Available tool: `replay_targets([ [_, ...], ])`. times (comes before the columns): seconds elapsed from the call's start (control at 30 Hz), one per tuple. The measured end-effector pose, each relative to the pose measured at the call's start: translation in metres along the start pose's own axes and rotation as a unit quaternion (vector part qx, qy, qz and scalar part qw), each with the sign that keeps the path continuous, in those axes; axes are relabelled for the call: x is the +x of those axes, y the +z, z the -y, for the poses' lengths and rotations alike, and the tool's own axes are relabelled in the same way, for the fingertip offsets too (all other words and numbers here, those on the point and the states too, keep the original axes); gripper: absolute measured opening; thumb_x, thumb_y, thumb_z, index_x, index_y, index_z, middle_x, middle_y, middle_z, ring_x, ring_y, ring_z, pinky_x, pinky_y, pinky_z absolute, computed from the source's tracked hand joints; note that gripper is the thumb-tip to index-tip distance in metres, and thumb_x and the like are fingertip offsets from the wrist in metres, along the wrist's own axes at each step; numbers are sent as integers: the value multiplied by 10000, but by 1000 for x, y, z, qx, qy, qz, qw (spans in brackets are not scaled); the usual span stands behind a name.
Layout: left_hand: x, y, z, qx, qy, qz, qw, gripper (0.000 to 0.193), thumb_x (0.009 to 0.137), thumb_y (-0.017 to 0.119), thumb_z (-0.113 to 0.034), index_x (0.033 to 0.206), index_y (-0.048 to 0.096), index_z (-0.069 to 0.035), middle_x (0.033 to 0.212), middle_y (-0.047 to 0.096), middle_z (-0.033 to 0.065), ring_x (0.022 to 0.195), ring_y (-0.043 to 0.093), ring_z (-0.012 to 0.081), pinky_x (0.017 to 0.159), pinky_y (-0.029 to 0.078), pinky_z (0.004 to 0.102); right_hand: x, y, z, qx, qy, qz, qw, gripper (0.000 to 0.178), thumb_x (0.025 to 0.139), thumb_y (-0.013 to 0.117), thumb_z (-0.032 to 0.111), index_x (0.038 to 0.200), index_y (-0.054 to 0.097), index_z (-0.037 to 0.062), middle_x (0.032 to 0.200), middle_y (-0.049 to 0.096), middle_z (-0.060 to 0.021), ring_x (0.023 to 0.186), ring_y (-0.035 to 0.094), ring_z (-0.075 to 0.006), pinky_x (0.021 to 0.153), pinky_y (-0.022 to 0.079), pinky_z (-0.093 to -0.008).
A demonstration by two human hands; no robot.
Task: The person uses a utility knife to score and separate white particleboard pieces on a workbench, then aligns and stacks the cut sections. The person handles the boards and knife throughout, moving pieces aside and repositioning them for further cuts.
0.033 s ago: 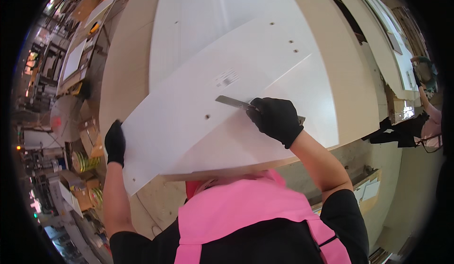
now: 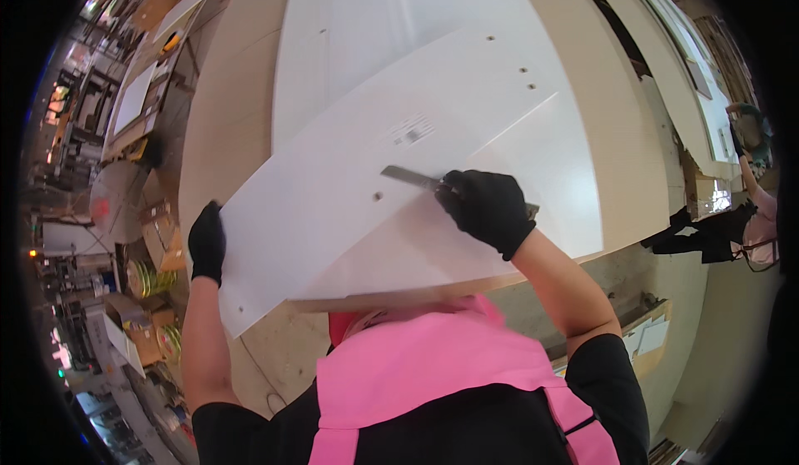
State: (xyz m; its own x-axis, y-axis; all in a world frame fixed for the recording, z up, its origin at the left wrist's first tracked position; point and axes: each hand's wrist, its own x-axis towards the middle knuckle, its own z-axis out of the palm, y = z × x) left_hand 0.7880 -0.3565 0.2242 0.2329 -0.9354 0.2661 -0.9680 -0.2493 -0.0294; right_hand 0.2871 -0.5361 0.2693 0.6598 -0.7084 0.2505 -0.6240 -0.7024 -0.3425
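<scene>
A long white panel (image 2: 308, 190) with a printed label (image 2: 413, 129) and several small round holes or fittings lies at a slant over a larger white panel (image 2: 549, 174). My left hand (image 2: 207, 244), in a black glove, is closed around the slanted panel's left edge; the edge hides its fingertips. My right hand (image 2: 487, 213), also black-gloved, grips a flat grey metal blade (image 2: 408, 177) above the panel. The blade points left past a round fitting (image 2: 377, 196), and the tool's other end shows behind the hand. Whether the blade touches the surface I cannot tell.
Beige boards (image 2: 637, 182) extend under the white panels on both sides. At the far right another person (image 2: 753, 232) stands by a second stack of boards (image 2: 678, 65). Rolls of yellow-green tape (image 2: 146, 279) and cardboard boxes (image 2: 162, 236) are on the left.
The slanted panel has shifted slightly right and away from me in view, with my left hand still on its edge. My right hand and the blade are nearly where they were.
</scene>
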Motion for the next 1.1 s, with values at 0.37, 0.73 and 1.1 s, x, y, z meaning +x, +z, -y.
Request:
replay_targets([
  [0.37, 31, -43, -15, -141, 96, 101, 980, 501, 979, 432, -489, 827, 645, -61, 835, 674, 163, 817, 631, 368, 770, 497, 436, -19, 57, 190, -40, -89, 60, 993, 117, 875, 553, 235, 814, 589, 142, 686, 568, -45, 547, 601, -243, 476, 484, -374],
  [0.73, 53, -45, -8, -255, -48, 309, 915, 686, 909, 469, -621, 893, 674, 33, 919, 682, 219, 877, 622, 341, 837, 450, 399, -24, 102, 292, 59, -108, 131, 984, 105, 844, 588, 243, 820, 612, 144, 808, 619, -33, 745, 652, -192, 524, 497, -385],
  [1.1, 34, -58, -6, -292, -72, 311, 902, 615, 890, 531, -601, 713, 618, -19, 631, 559, 117, 610, 494, 232, 675, 431, 368, -2, 54, 238, 465, 258, 29, 846, 204, 942, 573, 212, 908, 645, 24, 656, 602, -67, 494, 563, -158, 481, 445, -309],
])
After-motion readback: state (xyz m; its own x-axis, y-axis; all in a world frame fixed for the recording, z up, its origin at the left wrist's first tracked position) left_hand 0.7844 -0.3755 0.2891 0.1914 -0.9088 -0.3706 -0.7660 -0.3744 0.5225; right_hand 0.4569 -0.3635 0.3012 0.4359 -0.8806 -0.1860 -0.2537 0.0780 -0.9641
